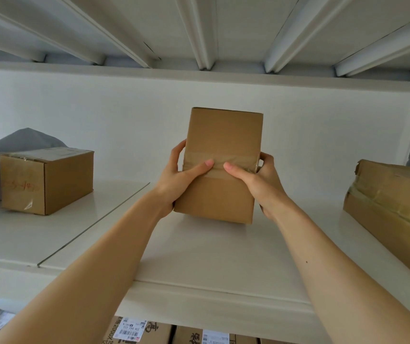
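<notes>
Over the white shelf, I am holding a taped cardboard box upright between my palms. My left hand is clasping its left side and my right hand its right, thumbs pressing on the tape facing me.

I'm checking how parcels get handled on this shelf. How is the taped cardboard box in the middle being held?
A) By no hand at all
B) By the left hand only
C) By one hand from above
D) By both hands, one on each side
D: the left hand and the right hand grip the box from opposite sides, with both thumbs lying across its tape band.
</notes>
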